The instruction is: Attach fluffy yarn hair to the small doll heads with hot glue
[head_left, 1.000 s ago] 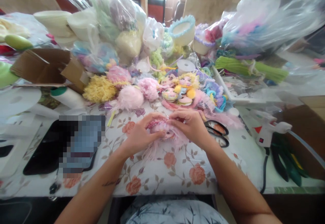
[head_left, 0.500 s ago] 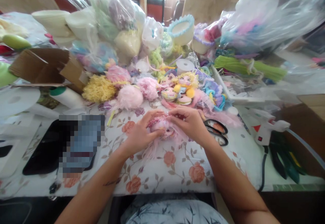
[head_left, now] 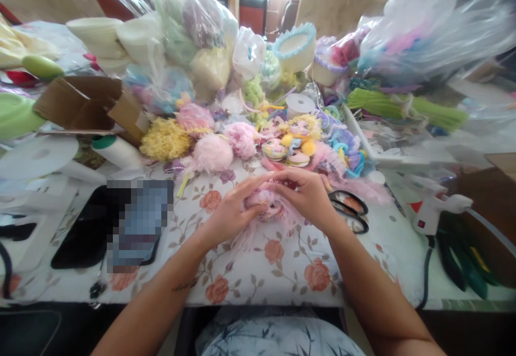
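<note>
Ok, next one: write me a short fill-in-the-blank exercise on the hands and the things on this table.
1. The left hand and right hand hold a small doll figure whose wispy fringe is coloured ____.
2. The hand nearer the black-handled scissors is the ____ one.
3. The shaggy ball just right of the open brown cardboard box is coloured ____.
4. The cord of the white glue gun is coloured ____.

Missing words: pink; right; yellow; black.

A doll [head_left: 276,209] is between the hands [head_left: 229,213], over the desk [head_left: 266,283]. Scissors [head_left: 355,213] lie just right of the hands, and a glue gun [head_left: 429,205] is farther right. A gadget [head_left: 83,232] is on their left. Past the hands are pom-poms [head_left: 213,152] and more dolls [head_left: 300,127], with some bags [head_left: 403,38] behind.
</note>
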{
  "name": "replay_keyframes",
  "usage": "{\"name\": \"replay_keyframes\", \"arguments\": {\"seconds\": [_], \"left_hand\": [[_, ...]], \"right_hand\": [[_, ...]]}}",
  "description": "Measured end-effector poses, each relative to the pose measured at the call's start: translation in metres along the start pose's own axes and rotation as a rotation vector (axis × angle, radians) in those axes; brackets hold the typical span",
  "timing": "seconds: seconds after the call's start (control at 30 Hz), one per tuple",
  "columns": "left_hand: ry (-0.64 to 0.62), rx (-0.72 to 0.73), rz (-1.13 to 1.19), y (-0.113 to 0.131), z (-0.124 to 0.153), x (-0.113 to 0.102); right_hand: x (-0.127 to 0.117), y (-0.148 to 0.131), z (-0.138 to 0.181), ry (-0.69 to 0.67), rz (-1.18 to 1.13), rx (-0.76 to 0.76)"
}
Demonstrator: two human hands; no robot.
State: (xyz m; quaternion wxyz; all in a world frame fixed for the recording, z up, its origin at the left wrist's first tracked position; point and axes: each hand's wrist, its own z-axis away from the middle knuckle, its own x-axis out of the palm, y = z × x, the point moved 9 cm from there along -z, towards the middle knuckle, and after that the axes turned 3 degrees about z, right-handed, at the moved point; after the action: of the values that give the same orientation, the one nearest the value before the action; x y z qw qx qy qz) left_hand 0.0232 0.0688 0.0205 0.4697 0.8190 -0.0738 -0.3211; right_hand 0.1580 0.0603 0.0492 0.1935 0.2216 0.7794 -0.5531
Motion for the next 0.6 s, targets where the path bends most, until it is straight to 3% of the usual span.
{"name": "replay_keyframes", "arguments": {"seconds": [0.13, 0.33, 0.6], "left_hand": [[-0.009, 0.042, 0.011, 0.004, -0.001, 0.0], [-0.008, -0.008, 0.002, -0.001, 0.0, 0.0], [-0.01, -0.003, -0.016, 0.003, -0.001, -0.001]], "right_hand": [[0.002, 0.001, 0.001, -0.007, -0.018, 0.008], [0.0, 0.001, 0.001, -0.024, -0.048, 0.054], [-0.005, 0.02, 0.007, -0.092, -0.178, 0.161]]}}
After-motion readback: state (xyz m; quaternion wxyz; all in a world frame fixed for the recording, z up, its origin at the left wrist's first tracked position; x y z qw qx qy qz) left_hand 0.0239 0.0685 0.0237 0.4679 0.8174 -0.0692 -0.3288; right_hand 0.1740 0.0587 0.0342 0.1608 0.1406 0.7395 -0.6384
